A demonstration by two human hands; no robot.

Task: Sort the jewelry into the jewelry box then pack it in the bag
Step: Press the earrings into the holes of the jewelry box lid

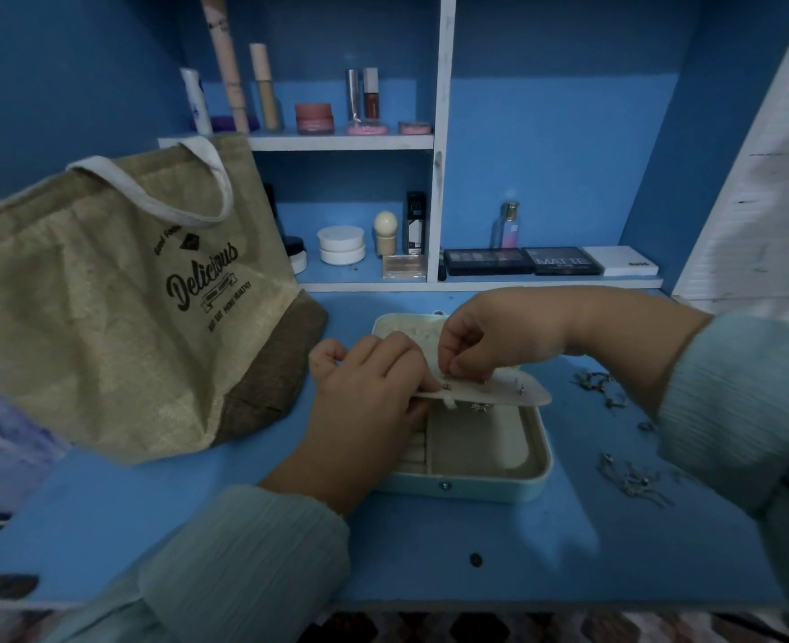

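A pale open jewelry box (476, 480) sits on the blue desk (430, 549). Above its tray a cream earring panel (508, 392) is lifted flat, with small studs stuck through it. My left hand (369, 392) holds the panel's left end, fingers curled round it. My right hand (490, 336) reaches over the panel and pinches something small at its near edge; the item itself is hidden by my fingertips. Loose silver jewelry (629, 480) lies on the desk right of the box, with more silver pieces (597, 385) farther back. A tan tote bag (119, 308) printed "Delicious" stands at the left.
Blue shelves behind the desk carry cosmetics: tubes and jars (313, 118) on the upper shelf, round pots (341, 243) and eyeshadow palettes (522, 261) on the lower one. A white wall (764, 178) rises at the right. The desk's front edge (383, 605) is close to me.
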